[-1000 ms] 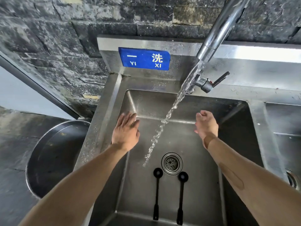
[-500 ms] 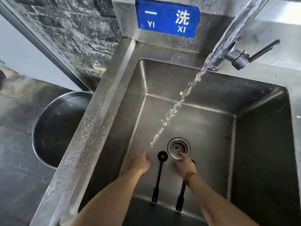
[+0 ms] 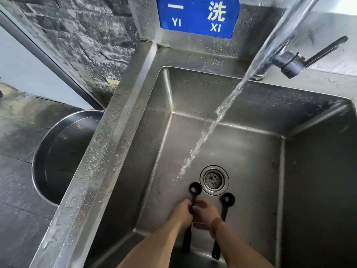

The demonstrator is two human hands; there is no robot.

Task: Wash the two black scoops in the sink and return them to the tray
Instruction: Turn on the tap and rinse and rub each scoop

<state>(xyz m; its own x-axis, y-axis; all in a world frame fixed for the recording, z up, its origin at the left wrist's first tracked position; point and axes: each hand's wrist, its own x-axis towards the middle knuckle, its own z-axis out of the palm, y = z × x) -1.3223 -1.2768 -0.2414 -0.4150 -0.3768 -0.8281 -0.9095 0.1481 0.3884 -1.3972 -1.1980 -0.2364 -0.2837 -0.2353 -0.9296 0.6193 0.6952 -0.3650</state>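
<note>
Sink [image 3: 251,105] signed "YI XI" [image 3: 197,16]; both hands' fingers [image 3: 201,203] grip left scoop [image 3: 194,188].

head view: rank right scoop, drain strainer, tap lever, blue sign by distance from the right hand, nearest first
From the right hand:
1. Right scoop, just beside the hand, on the sink floor.
2. Drain strainer, just beyond the scoop bowls.
3. Tap lever, up on the back ledge, right.
4. Blue sign, on the backsplash, top.
</note>
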